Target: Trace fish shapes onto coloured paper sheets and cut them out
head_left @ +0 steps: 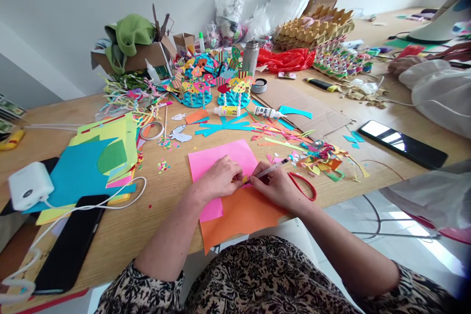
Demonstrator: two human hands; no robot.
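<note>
My right hand (274, 185) is closed around a pen (271, 169) with a pale barrel, its tip down by the paper. My left hand (221, 174) pinches a small yellow-orange paper piece (245, 179) beside the pen tip; the fingers hide most of it. Both hands rest over a pink sheet (228, 149) and an orange sheet (243, 213), which overlap at the table's near edge. Red scissor handles (312, 191) stick out from beside my right hand; the blades are hidden.
Paper scraps (326, 157) and glue bottles (227, 111) lie beyond my hands. Paper fish decorations (196, 91) stand farther back near a steel flask (250, 59). Phones (401, 143) lie on both sides; a white cable (110, 204) crosses the left. Another person's hand (403, 65) is at right.
</note>
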